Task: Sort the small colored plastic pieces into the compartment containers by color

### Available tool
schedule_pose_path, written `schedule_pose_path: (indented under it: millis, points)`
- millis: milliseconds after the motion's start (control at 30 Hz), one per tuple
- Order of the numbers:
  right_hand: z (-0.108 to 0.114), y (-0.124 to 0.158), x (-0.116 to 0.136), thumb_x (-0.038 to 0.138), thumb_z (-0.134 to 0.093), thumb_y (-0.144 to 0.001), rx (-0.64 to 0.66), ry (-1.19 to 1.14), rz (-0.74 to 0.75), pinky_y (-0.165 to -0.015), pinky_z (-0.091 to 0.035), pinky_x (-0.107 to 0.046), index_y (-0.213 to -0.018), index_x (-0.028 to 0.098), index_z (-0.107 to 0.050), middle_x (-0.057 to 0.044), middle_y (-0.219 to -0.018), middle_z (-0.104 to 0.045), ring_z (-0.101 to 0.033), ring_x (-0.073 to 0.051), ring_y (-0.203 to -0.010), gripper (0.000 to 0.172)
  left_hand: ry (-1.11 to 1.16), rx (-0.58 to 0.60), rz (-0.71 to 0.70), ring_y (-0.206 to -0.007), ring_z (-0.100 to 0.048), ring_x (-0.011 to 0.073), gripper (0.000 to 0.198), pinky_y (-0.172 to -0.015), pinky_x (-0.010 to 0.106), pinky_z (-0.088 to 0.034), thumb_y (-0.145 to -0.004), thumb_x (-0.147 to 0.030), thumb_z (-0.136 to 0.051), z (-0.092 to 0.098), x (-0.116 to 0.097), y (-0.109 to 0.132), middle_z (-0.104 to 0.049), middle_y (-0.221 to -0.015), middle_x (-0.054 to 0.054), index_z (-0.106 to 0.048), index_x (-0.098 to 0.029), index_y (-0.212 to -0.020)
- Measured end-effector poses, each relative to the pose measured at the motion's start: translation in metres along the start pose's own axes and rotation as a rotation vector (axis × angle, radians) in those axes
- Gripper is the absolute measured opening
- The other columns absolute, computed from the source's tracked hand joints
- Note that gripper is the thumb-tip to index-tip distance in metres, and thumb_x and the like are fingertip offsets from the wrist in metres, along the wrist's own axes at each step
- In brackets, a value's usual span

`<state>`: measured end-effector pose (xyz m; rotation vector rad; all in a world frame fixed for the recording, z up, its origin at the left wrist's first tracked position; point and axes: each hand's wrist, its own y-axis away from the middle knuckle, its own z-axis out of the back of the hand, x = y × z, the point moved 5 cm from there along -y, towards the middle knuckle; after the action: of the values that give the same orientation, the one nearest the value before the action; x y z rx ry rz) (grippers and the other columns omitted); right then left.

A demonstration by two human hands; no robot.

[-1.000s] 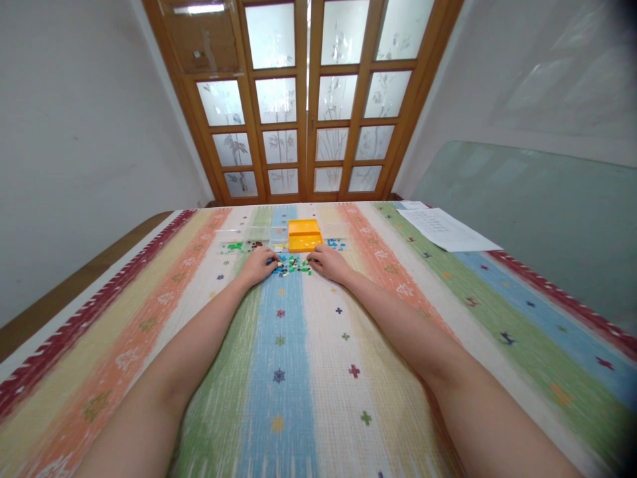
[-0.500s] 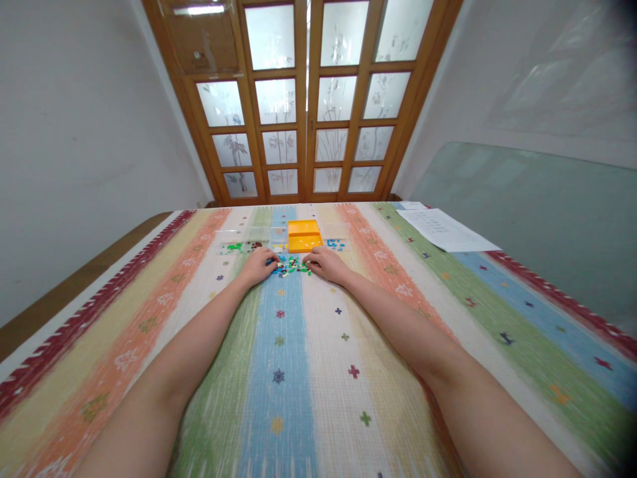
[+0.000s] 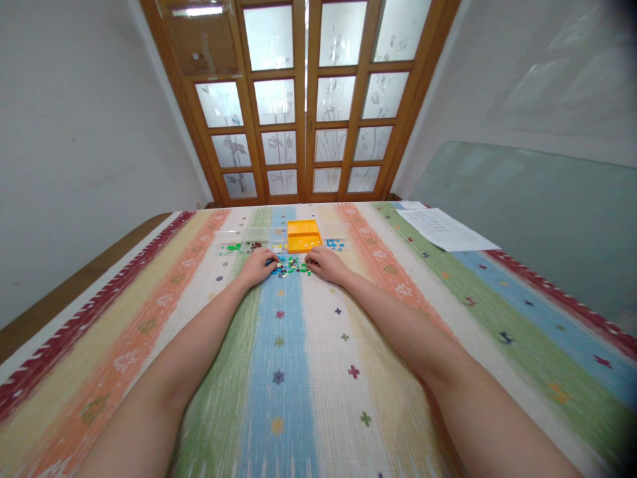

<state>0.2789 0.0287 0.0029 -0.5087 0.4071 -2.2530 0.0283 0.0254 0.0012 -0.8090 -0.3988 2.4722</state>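
Where the near edge lies, the desk is covered by a striped cloth, patterned in blue, green, white, yellow, orange and dark red, with small stars, snowflakes and crosses printed along it. Over the cloth, two bare forearms are extended, one from each side.

Hands, two: the left hand and the right hand, held apart from each other, palms down, fingers bent. Whether a piece is pinched by either cannot be told at this scale.

Pile, one: small loose pieces, in green, blue, white and dark tones, spread on the cloth between the hands, its two sides reached by the fingertips.

Box, one, open, yellow-orange, placed just beyond the pile; a few pale pieces are contained in its nearer half.

Clear containers, to both sides of the box: on the left, green pieces, brown pieces and, next to the box, yellow pieces are held; on the right, blue pieces.

Paper, printed sheet, laid far right on the cloth. A greenish panel is stood beyond the right edge.

Doors, wood-framed, glazed with frosted, plant-patterned panes, set behind everything.
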Motion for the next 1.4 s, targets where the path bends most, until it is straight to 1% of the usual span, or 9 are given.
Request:
schedule_pose_path:
  millis: [133,367,500,633,733,1000,1133,1300,1400]
  points:
    - [0.003,-0.001,-0.004,0.02,-0.059,-0.096,-0.06,-0.059,-0.053,-0.081,-0.043,-0.03,-0.096,0.02,-0.07,-0.006,-0.094,-0.071,-0.061,-0.021,-0.089,0.011,-0.001,-0.008,-0.004,-0.099,-0.061,0.0274,0.01,-0.098,0.042,-0.045,-0.085,-0.025,-0.069,0.0,0.002,0.0,-0.07,-0.096,0.008,-0.079,-0.024,-0.089]
    - [0.016,-0.001,-0.021,0.015,-0.055,-0.088,-0.299,-0.273,-0.227,-0.077,-0.044,-0.029,-0.092,0.02,-0.065,-0.005,-0.09,-0.068,-0.06,-0.019,-0.081,0.012,-0.104,0.036,-0.016,-0.104,-0.062,0.0255,0.016,-0.098,0.04,-0.047,-0.091,-0.026,-0.063,-0.002,0.001,0.0,-0.07,-0.102,0.007,-0.078,-0.022,-0.094]
    - [0.018,0.001,-0.03,0.02,-0.054,-0.086,-0.368,-0.368,-0.287,-0.075,-0.044,-0.03,-0.091,0.02,-0.064,-0.003,-0.085,-0.067,-0.059,-0.019,-0.077,0.011,-0.147,0.038,-0.012,-0.104,-0.062,0.0243,0.018,-0.099,0.039,-0.048,-0.093,-0.026,-0.06,0.0,-0.003,0.0,-0.071,-0.102,0.007,-0.077,-0.022,-0.094]
    - [0.02,0.003,-0.037,0.025,-0.055,-0.085,-0.427,-0.414,-0.36,-0.073,-0.044,-0.031,-0.092,0.022,-0.063,-0.001,-0.081,-0.064,-0.057,-0.019,-0.074,0.011,-0.205,-0.024,0.042,-0.104,-0.062,0.0254,0.02,-0.099,0.04,-0.049,-0.093,-0.026,-0.058,0.003,0.001,0.0,-0.071,-0.103,0.008,-0.078,-0.021,-0.096]
    - [0.02,0.004,-0.04,0.027,-0.056,-0.084,-0.44,-0.439,-0.386,-0.072,-0.044,-0.031,-0.091,0.022,-0.063,-0.001,-0.08,-0.064,-0.057,-0.019,-0.074,0.011,-0.237,-0.056,0.094,-0.106,-0.062,0.0263,0.023,-0.098,0.041,-0.049,-0.093,-0.025,-0.057,0.005,0.008,0.002,-0.07,-0.107,0.009,-0.078,-0.021,-0.102]
    - [0.016,0.005,-0.046,0.027,-0.058,-0.083,-0.445,-0.487,-0.458,-0.083,-0.052,-0.036,-0.096,0.02,-0.071,-0.005,-0.094,-0.074,-0.065,-0.02,-0.082,0.019,-0.285,-0.019,0.125,-0.105,-0.063,0.0265,0.029,-0.095,0.04,-0.05,-0.094,-0.023,-0.054,0.003,0.012,0.002,-0.071,-0.109,0.01,-0.078,-0.02,-0.11]
    - [0.013,0.004,-0.047,0.026,-0.058,-0.085,-0.454,-0.531,-0.44,-0.091,-0.055,-0.039,-0.106,0.02,-0.073,-0.008,-0.105,-0.076,-0.069,-0.021,-0.09,0.026,-0.279,-0.006,0.11,-0.105,-0.062,0.0255,0.037,-0.096,0.039,-0.049,-0.097,-0.019,-0.047,0.002,0.012,0.001,-0.071,-0.108,0.009,-0.078,-0.021,-0.117]
    - [0.003,0.001,-0.042,0.023,-0.059,-0.089,-0.402,-0.645,-0.38,-0.095,-0.057,-0.041,-0.131,0.023,-0.067,-0.01,-0.126,-0.073,-0.07,-0.021,-0.104,0.043,-0.287,0.023,0.1,-0.105,-0.061,0.0248,0.042,-0.098,0.038,-0.048,-0.097,-0.016,-0.043,0.0,0.013,0.0,-0.071,-0.111,0.009,-0.078,-0.023,-0.12]
    - [0.001,0.0,-0.04,0.022,-0.058,-0.09,-0.378,-0.657,-0.372,-0.099,-0.057,-0.041,-0.133,0.025,-0.066,-0.01,-0.134,-0.07,-0.07,-0.021,-0.11,0.044,-0.295,0.03,0.089,-0.105,-0.06,0.0248,0.041,-0.098,0.038,-0.048,-0.098,-0.017,-0.044,-0.001,0.014,0.0,-0.07,-0.111,0.01,-0.077,-0.023,-0.121]
